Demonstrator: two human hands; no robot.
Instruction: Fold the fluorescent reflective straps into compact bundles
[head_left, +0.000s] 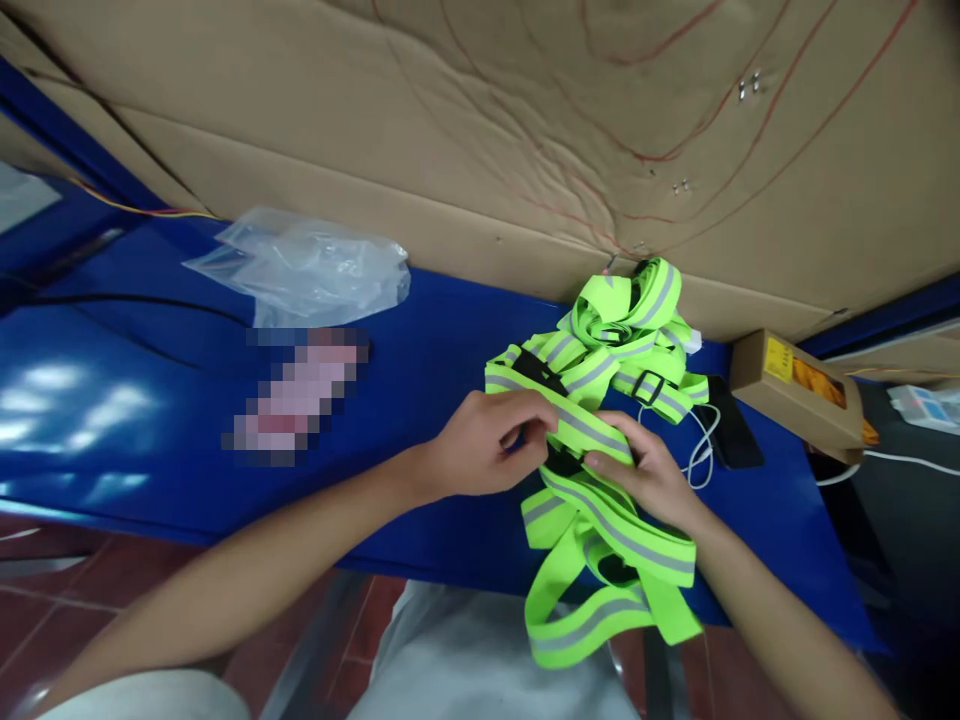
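Neon-yellow reflective straps (622,535) with a grey stripe lie bunched at the table's front edge, some loops hanging over it. My left hand (499,440) is curled closed at the strap's left side, its fingertips pinching the band. My right hand (649,465) grips the same strap from the right, thumb on top and fingers behind. Between the two hands shows a black buckle (564,460), partly covered. Behind them sits a heap of similar straps (630,315), with a black slider buckle (649,387) on one band.
A clear plastic bag (322,265) lies at the back left of the blue table (427,350), with a blurred pink item (300,395) before it. To the right are a black phone (735,425), a white cable (705,450) and a cardboard box (795,390). Cardboard (375,140) walls the back.
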